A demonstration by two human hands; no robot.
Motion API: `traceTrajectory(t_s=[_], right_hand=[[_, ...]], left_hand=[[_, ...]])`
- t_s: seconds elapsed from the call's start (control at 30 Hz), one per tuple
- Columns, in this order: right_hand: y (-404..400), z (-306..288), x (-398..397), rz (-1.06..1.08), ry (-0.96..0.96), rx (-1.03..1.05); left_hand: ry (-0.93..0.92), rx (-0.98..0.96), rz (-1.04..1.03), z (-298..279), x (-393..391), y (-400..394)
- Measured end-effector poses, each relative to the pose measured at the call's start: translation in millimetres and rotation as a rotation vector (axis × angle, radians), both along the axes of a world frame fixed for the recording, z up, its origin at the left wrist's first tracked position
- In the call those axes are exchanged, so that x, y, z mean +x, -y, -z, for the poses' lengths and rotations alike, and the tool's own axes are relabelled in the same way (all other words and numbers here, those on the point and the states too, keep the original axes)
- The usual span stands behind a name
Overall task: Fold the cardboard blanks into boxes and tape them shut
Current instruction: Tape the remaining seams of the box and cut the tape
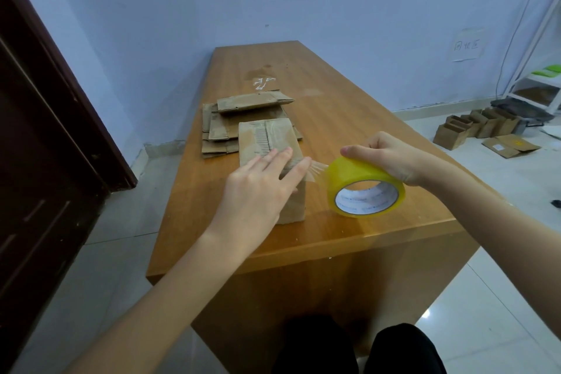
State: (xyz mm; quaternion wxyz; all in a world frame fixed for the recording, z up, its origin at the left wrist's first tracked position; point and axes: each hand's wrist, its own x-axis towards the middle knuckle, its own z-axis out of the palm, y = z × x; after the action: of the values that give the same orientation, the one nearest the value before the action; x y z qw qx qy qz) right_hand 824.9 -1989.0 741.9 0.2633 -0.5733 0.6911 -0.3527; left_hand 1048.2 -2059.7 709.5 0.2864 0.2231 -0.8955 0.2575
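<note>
A folded brown cardboard box [267,140] stands on the wooden table [349,118], with clear tape over its top seam. My left hand [261,188] lies flat on the box's near top edge, fingers spread, pressing the tape down. My right hand [385,156] grips a yellow tape roll [364,188] just right of the box. A short clear strip runs from the roll to the box corner under my left fingertips. Behind the box lies a stack of flat cardboard blanks [239,118].
Tape scraps and a stain [263,79] mark the far tabletop. On the floor at right stand several finished boxes [476,127] and a flat blank [511,146], beside a white shelf [543,82]. A dark door [45,130] is at left.
</note>
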Motion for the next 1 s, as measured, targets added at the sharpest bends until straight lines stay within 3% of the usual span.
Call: traceTrajectory(t_s=[1.0], right_hand=[[0.1, 9.8, -6.5, -0.049, -0.027, 0.053]], left_hand=[[-0.002, -0.025, 0.035, 3.1, 2.3, 7.1]])
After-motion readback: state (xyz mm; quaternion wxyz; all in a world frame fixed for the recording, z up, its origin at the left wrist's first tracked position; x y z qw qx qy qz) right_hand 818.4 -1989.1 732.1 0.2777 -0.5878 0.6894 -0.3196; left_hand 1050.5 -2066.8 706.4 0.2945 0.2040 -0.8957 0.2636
